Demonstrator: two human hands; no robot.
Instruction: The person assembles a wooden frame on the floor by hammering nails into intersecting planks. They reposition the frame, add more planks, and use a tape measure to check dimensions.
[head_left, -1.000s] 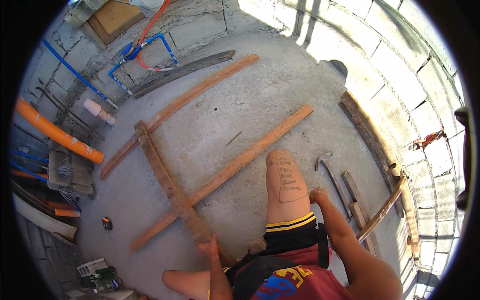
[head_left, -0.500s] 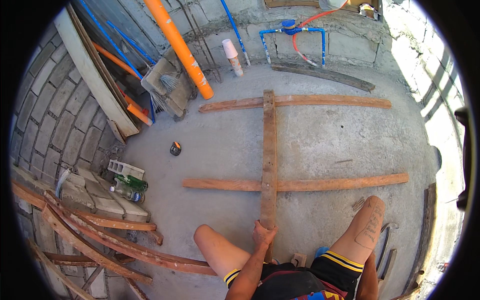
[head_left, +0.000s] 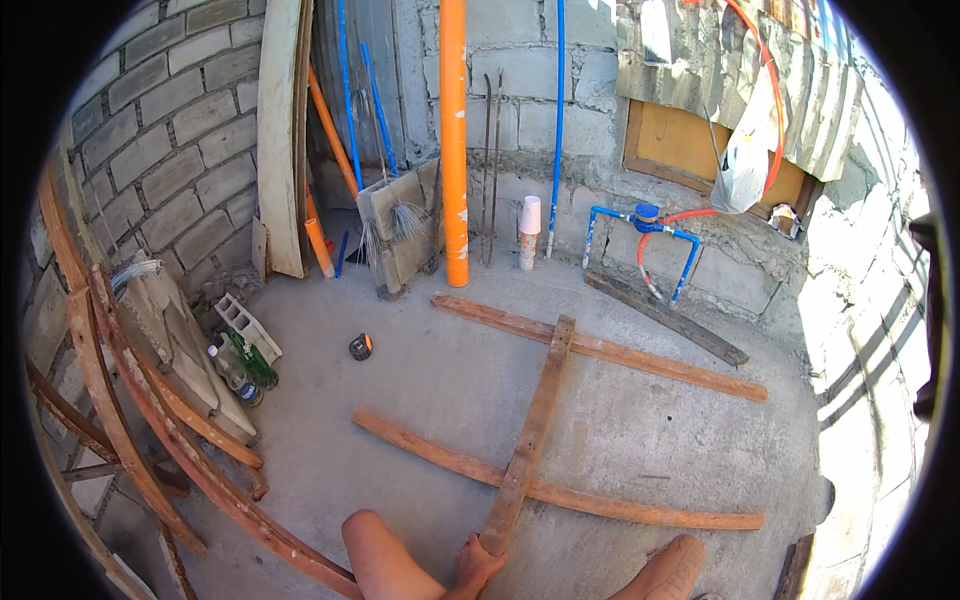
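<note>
While the view has swung up and leftward over the last half second, the laid-out wood seems to keep its arrangement: it has only turned clockwise in sight as one group, so the work itself looks unaltered. Concrete floor [head_left: 612,440] spreads across the middle, with a grey block wall [head_left: 205,130] at 10 o'clock and an upright orange pipe [head_left: 455,140] at 12. On the floor lie two long reddish lengths of wood, the far timber [head_left: 655,363] at 4 o'clock and the near timber [head_left: 620,508] at 5, roughly parallel, each running from between 9 and 10 to between 3 and 4.

A brown crossing plank [head_left: 534,435] rests over both at 5 o'clock. Its long axis runs from between 6 and 7 to between 12 and 1, the far end pointing away from the person and just past the far timber. Whether it is fastened cannot be told.

At 6 o'clock, the left hand [head_left: 480,564] has its fingers curled about the plank's near end, their undersides hidden. The right hand, at the lower right half a second ago, is now out of view, so its fingers cannot be judged. Smallest, a black-and-orange tape measure [head_left: 361,347] lies on the floor, at 10 o'clock from the plank's middle and well apart from it.
</note>
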